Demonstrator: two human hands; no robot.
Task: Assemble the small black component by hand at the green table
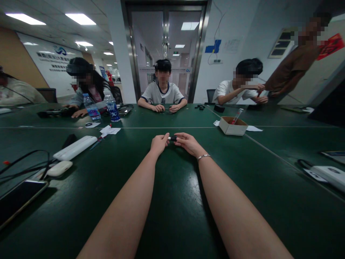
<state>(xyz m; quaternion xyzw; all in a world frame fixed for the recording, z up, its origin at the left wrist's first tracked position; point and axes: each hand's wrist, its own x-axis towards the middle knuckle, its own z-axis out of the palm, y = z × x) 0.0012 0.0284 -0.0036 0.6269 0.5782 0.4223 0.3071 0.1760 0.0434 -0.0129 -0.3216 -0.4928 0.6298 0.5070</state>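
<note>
A small black piece with a silver end [173,138] is held between my two hands, just above the green table [172,172]. The fingers of my left hand [160,144] are closed at its silver end. My right hand [189,144], below a wrist with a silver bracelet [204,156], pinches the black end between thumb and fingers. The piece lies roughly level from one hand to the other. It is too small to tell its exact kind, and my fingertips cover part of it.
At left lie a phone [21,198], a white earbud case [59,168], a long white device [75,147] and cables. Two bottles [112,108] stand beyond. A small open box [233,126] sits at right. Several people sit around the table; one person stands [293,68].
</note>
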